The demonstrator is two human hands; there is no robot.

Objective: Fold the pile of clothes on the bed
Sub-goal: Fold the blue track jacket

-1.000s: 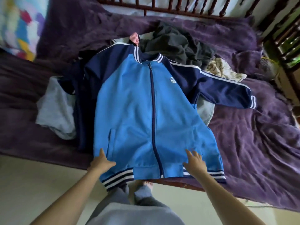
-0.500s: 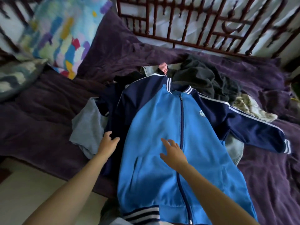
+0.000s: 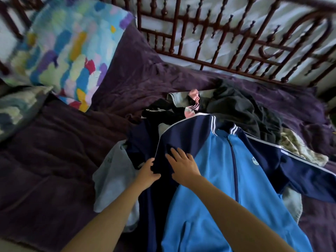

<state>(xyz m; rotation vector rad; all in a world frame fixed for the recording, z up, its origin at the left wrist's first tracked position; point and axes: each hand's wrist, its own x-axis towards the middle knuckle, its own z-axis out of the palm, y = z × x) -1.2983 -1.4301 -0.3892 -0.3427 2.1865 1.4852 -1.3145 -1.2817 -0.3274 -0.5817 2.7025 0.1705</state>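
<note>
The blue-and-navy zip track jacket (image 3: 227, 179) lies front-up on the purple blanket (image 3: 54, 160), its hem cut off at the near edge. Its left-side sleeve is lost in dark folds. There the left hand (image 3: 148, 172) pinches navy fabric, and the right hand (image 3: 183, 165) rests flat, fingers spread. A pale grey garment (image 3: 112, 179) lies to the left. The round white chest logo (image 3: 255, 160) is unreadable.

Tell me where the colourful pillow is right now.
Head view, upper left: the colourful pillow sits by the wooden bed rail, above a second patterned pillow and far left of the blue jacket.
</note>
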